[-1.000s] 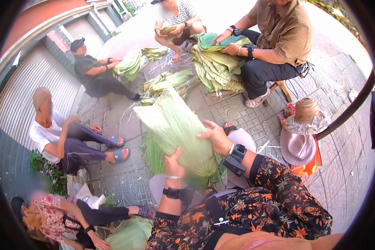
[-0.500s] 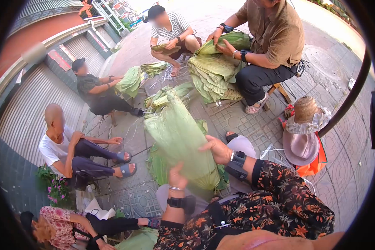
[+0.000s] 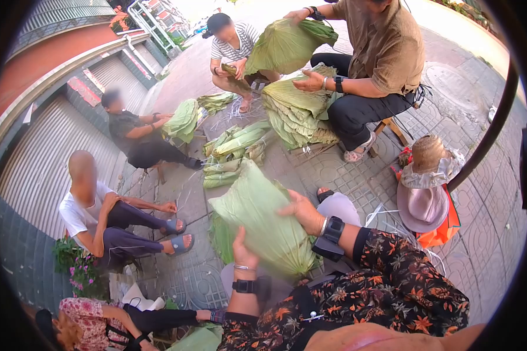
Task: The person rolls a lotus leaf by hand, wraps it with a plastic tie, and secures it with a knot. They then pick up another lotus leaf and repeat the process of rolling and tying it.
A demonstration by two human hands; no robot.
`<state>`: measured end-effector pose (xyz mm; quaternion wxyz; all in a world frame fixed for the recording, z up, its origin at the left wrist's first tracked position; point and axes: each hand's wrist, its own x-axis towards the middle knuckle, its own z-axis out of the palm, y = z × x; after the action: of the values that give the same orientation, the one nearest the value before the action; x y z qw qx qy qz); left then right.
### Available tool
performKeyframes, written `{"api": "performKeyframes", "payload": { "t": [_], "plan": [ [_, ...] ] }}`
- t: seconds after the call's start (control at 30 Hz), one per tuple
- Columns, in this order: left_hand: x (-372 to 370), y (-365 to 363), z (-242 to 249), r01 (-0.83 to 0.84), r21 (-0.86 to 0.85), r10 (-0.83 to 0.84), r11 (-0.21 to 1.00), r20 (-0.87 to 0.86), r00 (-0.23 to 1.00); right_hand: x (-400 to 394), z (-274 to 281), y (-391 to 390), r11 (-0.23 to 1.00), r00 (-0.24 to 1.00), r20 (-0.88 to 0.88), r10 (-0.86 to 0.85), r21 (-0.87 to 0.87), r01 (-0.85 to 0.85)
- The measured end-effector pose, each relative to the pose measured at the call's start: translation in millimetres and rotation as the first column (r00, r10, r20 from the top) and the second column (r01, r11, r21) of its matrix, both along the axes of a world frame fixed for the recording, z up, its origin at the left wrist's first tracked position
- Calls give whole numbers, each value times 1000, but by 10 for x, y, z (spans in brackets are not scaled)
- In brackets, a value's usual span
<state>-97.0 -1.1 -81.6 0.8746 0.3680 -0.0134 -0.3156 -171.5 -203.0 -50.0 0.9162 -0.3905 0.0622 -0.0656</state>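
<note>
In front of my lap is a stack of pale green lotus leaves (image 3: 272, 225), fanned wide at the far end and gathered to a point near my knees. My left hand (image 3: 244, 251) holds its near left edge, thumb pointing up. On the right edge is my right hand (image 3: 301, 212), thumb on top and the other fingers partly hidden behind the leaves. More green leaf (image 3: 221, 234) shows beneath the stack on the left. Beyond it, several folded leaf bundles (image 3: 240, 143) lie on the paving.
Opposite me, a person in a brown shirt (image 3: 386, 52) lifts a leaf (image 3: 290, 44) over a large leaf pile (image 3: 298, 111). Other people sit or crouch to the left and behind. At right are a straw hat (image 3: 430, 155), a pink hat (image 3: 421, 207) and a dark curved pole (image 3: 492, 131).
The leaf stack in my hands has come down and its far end sits lower, exposing more bundles behind. The person in the brown shirt has raised a leaf off the pile.
</note>
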Motion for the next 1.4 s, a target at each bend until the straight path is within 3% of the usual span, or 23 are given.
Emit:
{"api": "performKeyframes", "payload": {
  "t": [0.17,0.27,0.37,0.47,0.57,0.77,1.07,1.17,1.4],
  "plan": [
    [110,38,-22,-55,-193,43,980,-65,997,-30,25,27,996,998,53,44,-73,-40],
    [185,75,-73,-89,-185,82,979,-45,996,2,-47,44,998,999,32,22,-66,-20],
    [152,86,-7,-88,-220,88,972,-9,996,75,-190,-21,989,987,-63,150,6,-150],
    [125,100,75,-94,-196,105,976,43,994,-13,-43,-42,914,925,-68,375,193,-357],
    [130,112,116,-64,-237,79,969,53,995,-45,-9,-20,837,879,72,472,277,-472],
    [174,127,68,-38,-261,47,965,28,998,-151,160,-6,939,947,9,320,131,-318],
    [324,162,-35,32,-168,-35,985,-18,999,-147,144,34,965,966,-34,257,63,-255],
    [327,163,-66,-25,-133,23,991,-18,1000,-58,-15,68,968,973,14,232,93,-232],
    [284,160,-72,-26,-98,24,995,-22,999,-89,14,77,988,988,14,154,-27,-154]
  ]
}}
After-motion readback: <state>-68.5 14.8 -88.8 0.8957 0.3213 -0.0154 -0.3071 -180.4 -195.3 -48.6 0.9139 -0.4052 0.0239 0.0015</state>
